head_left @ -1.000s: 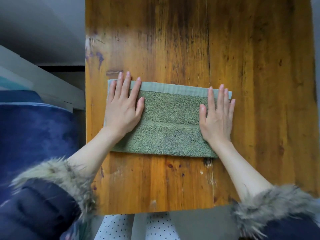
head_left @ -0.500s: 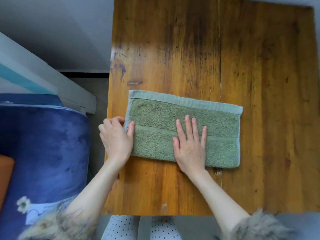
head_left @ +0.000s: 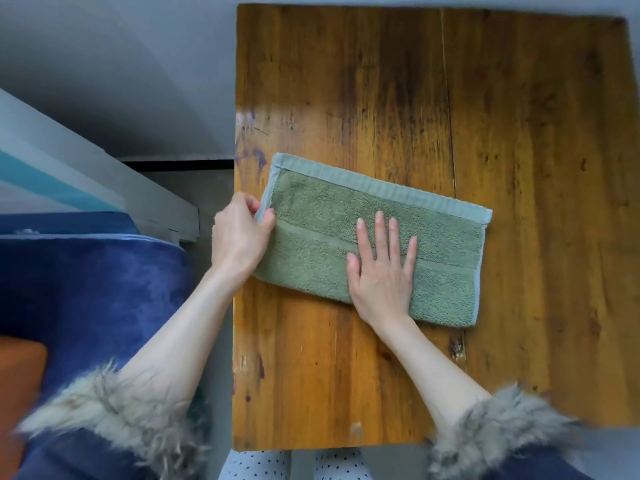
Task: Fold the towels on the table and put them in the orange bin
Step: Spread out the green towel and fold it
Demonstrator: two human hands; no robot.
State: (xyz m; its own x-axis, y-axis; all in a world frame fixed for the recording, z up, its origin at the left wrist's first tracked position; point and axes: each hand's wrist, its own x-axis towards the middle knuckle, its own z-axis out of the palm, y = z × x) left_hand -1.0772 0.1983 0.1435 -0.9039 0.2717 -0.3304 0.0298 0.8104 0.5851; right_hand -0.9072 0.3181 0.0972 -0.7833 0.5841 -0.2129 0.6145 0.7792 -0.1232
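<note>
A green towel, folded into a long strip, lies across the wooden table, slightly slanted. My left hand pinches the towel's left end at the table's left edge, thumb on top and fingers curled around the hem. My right hand lies flat on the middle of the towel with its fingers spread, pressing it down. An orange shape shows at the far left edge, possibly the bin; only a corner is in view.
A dark blue padded seat or cushion stands left of the table. A white ledge with a teal stripe runs behind it. Grey floor lies beyond the table's far edge. My dotted trousers show below the near edge.
My right hand slid from the towel's right end to its middle. My left hand left the top of the towel and took hold of its left end. The camera view shifted left.
</note>
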